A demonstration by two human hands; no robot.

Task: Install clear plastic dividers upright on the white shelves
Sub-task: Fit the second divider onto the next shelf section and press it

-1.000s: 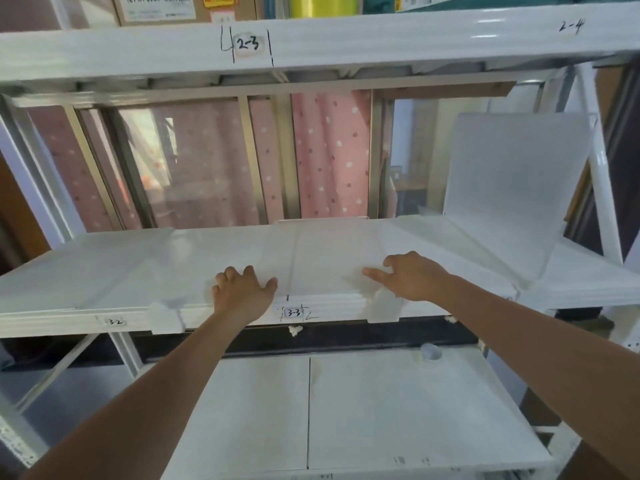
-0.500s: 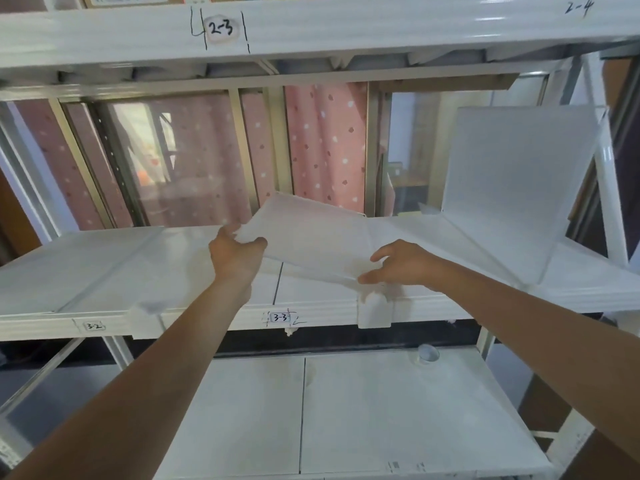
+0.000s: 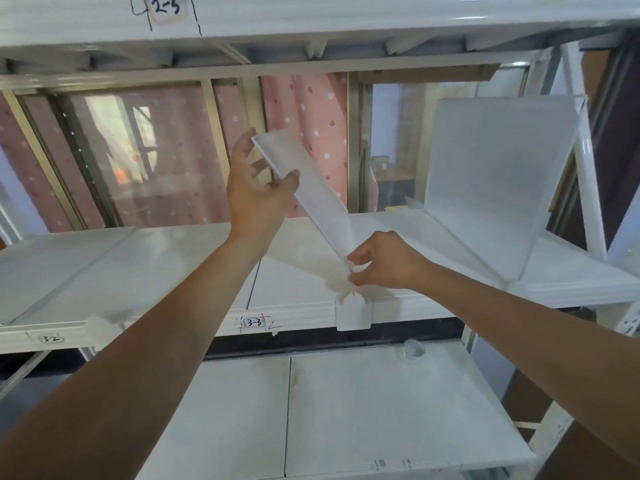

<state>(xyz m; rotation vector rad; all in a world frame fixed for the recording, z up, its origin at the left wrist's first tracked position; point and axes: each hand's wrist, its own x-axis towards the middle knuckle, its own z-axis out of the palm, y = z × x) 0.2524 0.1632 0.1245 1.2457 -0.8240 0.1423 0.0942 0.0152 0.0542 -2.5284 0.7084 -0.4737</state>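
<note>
The white shelf (image 3: 138,265) marked 3-3 spans the frame at mid height, its front lip carrying a white clip (image 3: 353,311) at about 6 o'clock from the right hand; the clip probably anchors a divider's front edge. At 3 o'clock on the same shelf an installed divider (image 3: 495,174) stands on its long edge, leaning slightly in this wide view, which shows the posture wanted.

The divider being fitted (image 3: 311,192) is tilted, its top toward 11 o'clock and its lower front corner down near the clip, apparently so that corner can be seated first and the panel swung upright.

The person's left hand (image 3: 258,188) is closed on the upper end, thumb across the near face and fingers behind it, seemingly to steer the tilt. The right hand (image 3: 384,261) pinches the lower corner between thumb and fingertips just above the clip, likely guiding it into the slot.

A small clear round piece (image 3: 412,349) lies on the lower shelf (image 3: 381,410) at 5 o'clock from the clip, untouched.
</note>
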